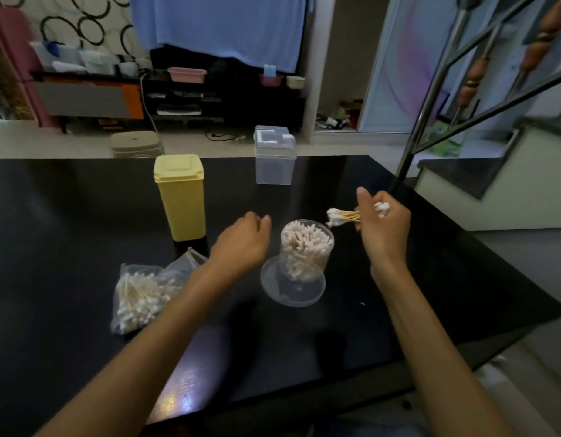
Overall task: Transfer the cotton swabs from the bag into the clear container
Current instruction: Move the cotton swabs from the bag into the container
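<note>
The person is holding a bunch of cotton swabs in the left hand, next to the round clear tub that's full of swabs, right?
Not quite: the head view shows the bunch of wooden-stick cotton swabs held in the right hand, not the left. The left hand holds nothing. The rest is right: the bunch is next to the round clear plastic tub full of swabs.

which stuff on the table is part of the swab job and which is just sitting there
In use: bag of swabs; round clear container; swab bundle in right hand; left hand.
Idle: yellow lidded box; clear square box.
</note>
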